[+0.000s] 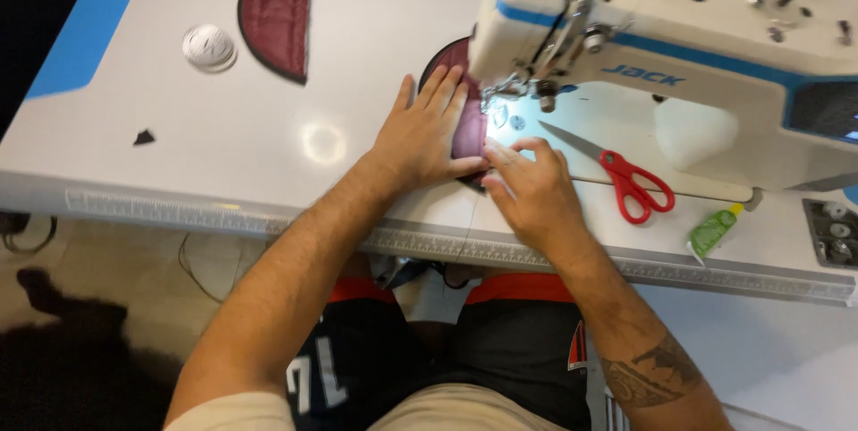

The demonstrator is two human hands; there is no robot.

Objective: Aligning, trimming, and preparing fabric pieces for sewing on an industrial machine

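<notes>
Here, a white sewing table [223, 127] is seen from above, with a ruler strip along its near edge. A quilted maroon fabric piece [468, 131] lies near the middle of the table, just in front of the needle area of the white and blue sewing machine [679, 46], which fills the far right corner.

The left hand [427, 131] is laid flat on the piece with its fingers spread and straight, gripping nothing. The right hand [527, 185] is placed just beside it, with its fingertips pressed on the near right edge of the piece; it is also not closed around anything. The two hands nearly touch over the fabric.

The piece is mostly covered, so its full outline cannot be told; its visible part runs from the near edge toward the needle.

To the left of the hands, a wide bare stretch of table is left open. A second maroon quilted piece [279, 11], a half-round shape, is found at the far edge, with a white round object [209, 46] just beside it.

To the right, red-handled scissors [617, 176] are laid with the blades pointing toward the needle, and a small green bottle [713, 232] lies by the near edge. A small tray [833, 232] at the right edge holds bobbin-like parts.
</notes>
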